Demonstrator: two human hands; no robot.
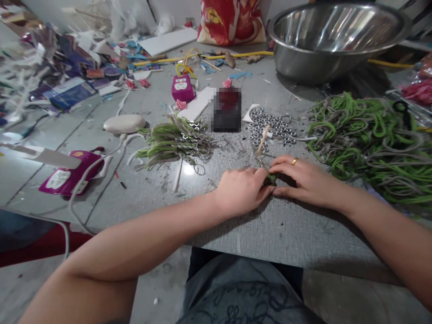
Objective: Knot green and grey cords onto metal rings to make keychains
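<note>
My left hand [241, 189] and my right hand [303, 180] meet on the grey board [256, 229], both pinched on a small green cord piece [270, 180] between their fingertips. A gold ring sits on a finger of my right hand. Just beyond the hands lies a patch of small metal rings [273, 126] with a thin wooden stick [263, 138] on it. A bundle of green and grey cords with rings [175, 141] lies to the left. A big loose heap of green and grey cords [371, 139] lies to the right.
A large steel bowl [337, 40] stands at the back right. A red bag [231, 20] is behind it to the left. A white oval object [124, 123], magenta packets [69, 175] and paper scraps [77, 67] litter the left side. A dark box [227, 110] sits mid-table.
</note>
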